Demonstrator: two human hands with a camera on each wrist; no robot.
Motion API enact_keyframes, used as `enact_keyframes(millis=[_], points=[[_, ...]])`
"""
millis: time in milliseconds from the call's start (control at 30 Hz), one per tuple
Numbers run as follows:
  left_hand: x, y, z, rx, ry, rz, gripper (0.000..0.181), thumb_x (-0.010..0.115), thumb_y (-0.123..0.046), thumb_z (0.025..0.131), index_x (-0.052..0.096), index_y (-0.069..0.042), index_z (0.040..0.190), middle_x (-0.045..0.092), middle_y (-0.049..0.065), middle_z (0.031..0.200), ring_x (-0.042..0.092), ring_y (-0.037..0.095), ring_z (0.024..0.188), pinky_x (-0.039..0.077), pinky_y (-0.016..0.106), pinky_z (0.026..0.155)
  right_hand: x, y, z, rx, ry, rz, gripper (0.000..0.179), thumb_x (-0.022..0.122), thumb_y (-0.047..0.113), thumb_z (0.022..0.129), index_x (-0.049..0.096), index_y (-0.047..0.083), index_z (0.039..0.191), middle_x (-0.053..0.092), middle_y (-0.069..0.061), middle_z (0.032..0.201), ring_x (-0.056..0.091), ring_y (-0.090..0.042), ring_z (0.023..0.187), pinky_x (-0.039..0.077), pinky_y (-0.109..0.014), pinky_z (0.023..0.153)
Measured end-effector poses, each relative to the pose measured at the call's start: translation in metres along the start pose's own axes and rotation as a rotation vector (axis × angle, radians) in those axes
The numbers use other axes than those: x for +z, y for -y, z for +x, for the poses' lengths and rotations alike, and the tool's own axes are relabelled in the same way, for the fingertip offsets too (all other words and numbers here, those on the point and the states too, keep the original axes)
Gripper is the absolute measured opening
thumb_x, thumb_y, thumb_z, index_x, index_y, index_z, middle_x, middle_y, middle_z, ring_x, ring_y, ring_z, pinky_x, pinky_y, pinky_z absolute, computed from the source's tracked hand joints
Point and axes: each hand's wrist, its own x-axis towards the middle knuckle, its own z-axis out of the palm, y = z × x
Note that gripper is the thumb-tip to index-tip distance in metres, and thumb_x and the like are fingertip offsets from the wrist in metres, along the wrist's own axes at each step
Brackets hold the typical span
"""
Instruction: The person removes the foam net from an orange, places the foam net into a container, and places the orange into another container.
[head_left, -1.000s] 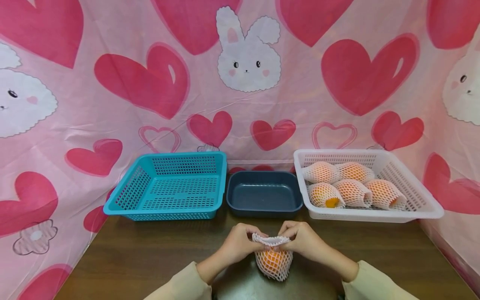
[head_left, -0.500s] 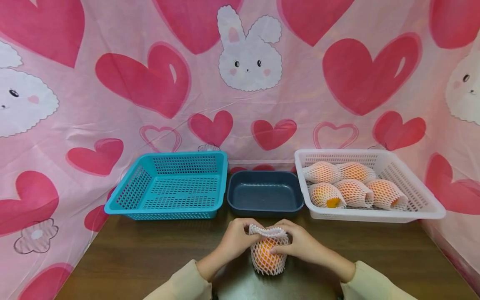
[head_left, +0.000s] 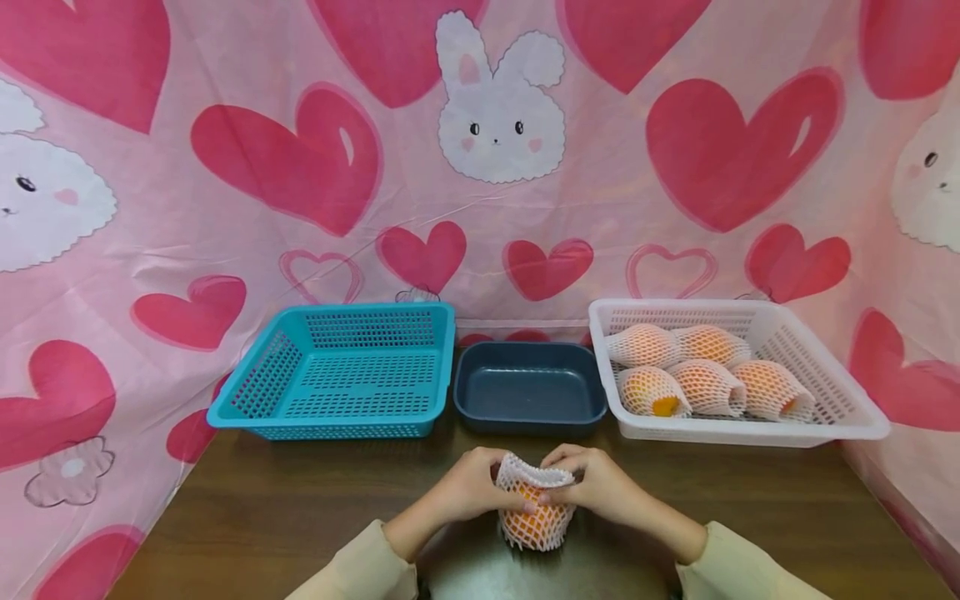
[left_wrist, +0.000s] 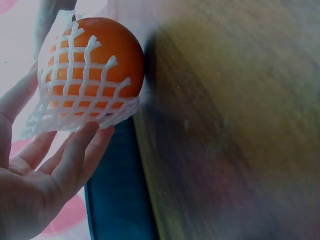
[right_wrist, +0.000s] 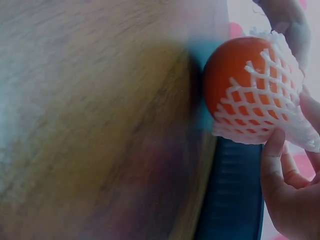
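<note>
Low in the head view, an orange [head_left: 534, 521] sits on the table inside a white foam net sleeve [head_left: 517, 473]. The sleeve's open rim stands up loosely above the fruit. My left hand [head_left: 477, 486] grips the sleeve from the left, its thumb across the front and fingers behind. From the right, my right hand [head_left: 596, 483] pinches the sleeve near its rim, thumb in front. Both wrist views show the bottom of the orange [left_wrist: 117, 45] bare beyond the sleeve's lower edge. There the net [right_wrist: 265, 100] covers the rest of it.
A dark blue tray [head_left: 530, 421] stands just beyond my hands. To its left is a turquoise basket [head_left: 330, 429]. A white basket [head_left: 750, 431] at the right holds several net-wrapped oranges [head_left: 705, 385]. The wooden table [head_left: 285, 500] reaches a heart-patterned cloth behind.
The wrapped orange has shifted slightly left and now sits more upright. My left thumb has moved across the sleeve's front. The sleeve's left rim rises higher than a second ago.
</note>
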Motion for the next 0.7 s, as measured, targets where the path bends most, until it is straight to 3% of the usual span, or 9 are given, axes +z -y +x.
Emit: enact_keyframes(millis=[100, 267, 400, 567, 700], points=[[-0.0005, 0.0001, 0.0, 0.012, -0.012, -0.003, 0.02, 0.091, -0.019, 0.077, 0.075, -0.012, 0.087, 0.068, -0.011, 0.076, 0.058, 0.002, 0.07, 0.049, 0.021, 0.062, 0.0004, 0.002, 0.0018, -0.021, 0.003, 0.01, 0.012, 0.088, 0.01, 0.08, 0.082, 0.004, 0.089, 0.072, 0.0, 0.095, 0.064, -0.006, 0.089, 0.056, -0.026, 0.073], [-0.001, -0.0015, 0.0011, 0.03, -0.05, -0.022, 0.016, 0.09, -0.015, 0.078, 0.078, -0.01, 0.086, 0.07, -0.01, 0.077, 0.058, 0.001, 0.071, 0.049, 0.021, 0.063, 0.001, 0.0031, 0.0046, -0.074, -0.016, 0.012, 0.011, 0.083, -0.002, 0.079, 0.081, 0.001, 0.089, 0.073, -0.001, 0.09, 0.065, -0.005, 0.087, 0.056, -0.025, 0.074], [-0.0007, -0.001, 0.0019, 0.05, -0.099, -0.018, 0.014, 0.089, -0.012, 0.078, 0.078, -0.006, 0.084, 0.069, -0.008, 0.076, 0.055, 0.001, 0.069, 0.048, 0.021, 0.062, 0.0028, 0.002, 0.0051, -0.107, -0.037, -0.023, 0.016, 0.084, 0.001, 0.082, 0.079, 0.001, 0.097, 0.072, -0.007, 0.099, 0.064, -0.006, 0.094, 0.056, -0.026, 0.079], [-0.001, 0.0022, 0.0024, 0.05, -0.163, -0.015, 0.015, 0.087, -0.011, 0.079, 0.077, -0.004, 0.087, 0.07, -0.005, 0.079, 0.055, 0.003, 0.069, 0.049, 0.023, 0.062, 0.0018, 0.0037, 0.0026, -0.026, 0.007, -0.047, 0.034, 0.084, 0.019, 0.087, 0.073, 0.003, 0.115, 0.072, -0.005, 0.11, 0.063, -0.006, 0.1, 0.054, -0.027, 0.085], [-0.002, 0.0038, 0.0024, 0.039, -0.181, -0.014, 0.02, 0.086, -0.013, 0.081, 0.078, -0.003, 0.097, 0.074, -0.001, 0.087, 0.058, 0.006, 0.075, 0.051, 0.025, 0.065, -0.0003, 0.0062, 0.0015, 0.033, 0.057, -0.025, 0.036, 0.083, 0.02, 0.088, 0.071, -0.001, 0.115, 0.073, -0.002, 0.105, 0.062, -0.004, 0.092, 0.055, -0.027, 0.081]])
